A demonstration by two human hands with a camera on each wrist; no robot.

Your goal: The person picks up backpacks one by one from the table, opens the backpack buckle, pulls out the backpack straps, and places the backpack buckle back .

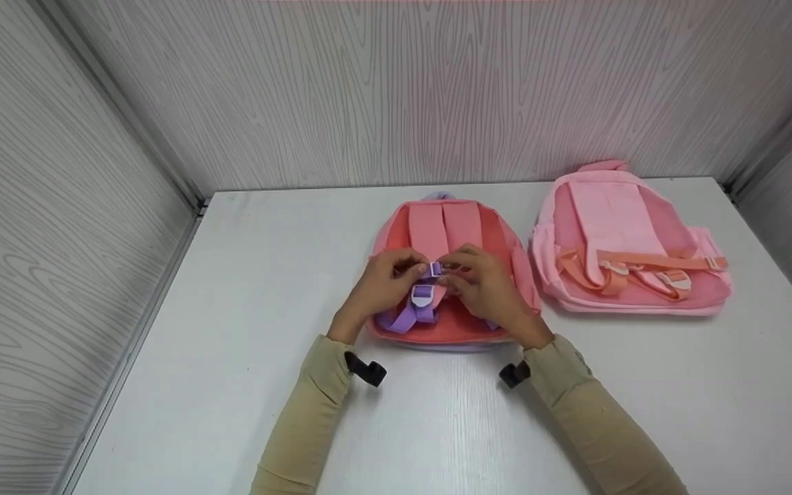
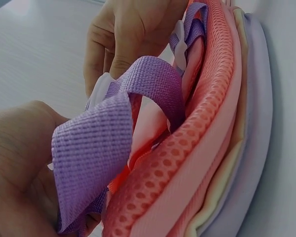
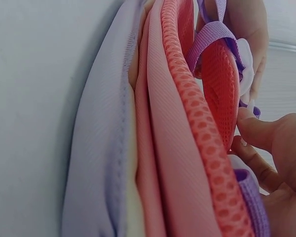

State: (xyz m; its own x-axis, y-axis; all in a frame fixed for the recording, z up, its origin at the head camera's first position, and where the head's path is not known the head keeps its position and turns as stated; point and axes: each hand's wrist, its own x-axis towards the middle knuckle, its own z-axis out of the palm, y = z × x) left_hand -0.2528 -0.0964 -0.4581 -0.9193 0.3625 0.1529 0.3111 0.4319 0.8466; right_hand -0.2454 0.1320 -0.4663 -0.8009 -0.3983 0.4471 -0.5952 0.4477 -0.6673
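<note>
A coral backpack lies with its shoulder straps facing up. Over its middle, my left hand pinches purple webbing beside a small white buckle. My right hand grips that same buckle end from the other side, fingertips close to the left ones. Just below hangs a larger white strap adjuster with purple webbing trailing from it. In the left wrist view, a loop of purple webbing stands up beside the left hand. The right wrist view shows the right thumb at the coral strap's edge.
A light pink backpack with orange straps lies to the right, close to the coral one. Both rest on a white table with grey wood-grain panels behind and at the sides. Black bands sit at the wrists.
</note>
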